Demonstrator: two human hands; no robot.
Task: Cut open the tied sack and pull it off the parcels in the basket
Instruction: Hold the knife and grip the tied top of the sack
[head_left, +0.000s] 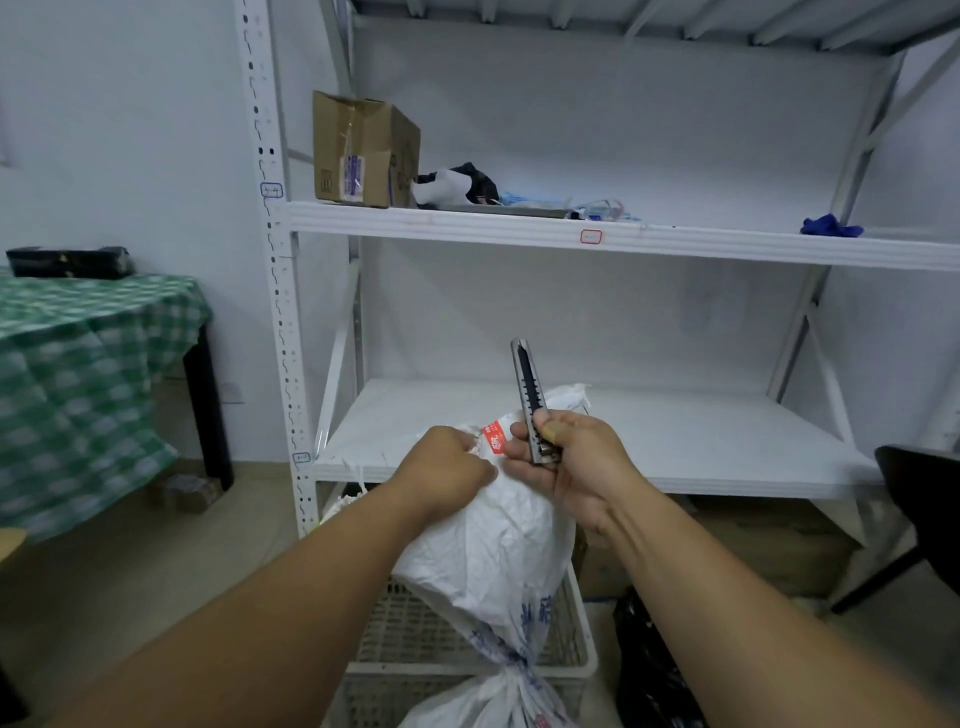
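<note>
Your view: even, cool, soft light, faint shadows. Checked cloth (78, 374) at left smeared by blur. Shelf (597, 236) rails bow from wide-angle distortion. No glare.

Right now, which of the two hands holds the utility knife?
The right hand holds the utility knife, pointed upward. The left hand only grips the bunched top of the white sack.

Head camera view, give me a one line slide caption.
Left hand grips the white sack over the basket; right hand holds a utility knife.
</note>
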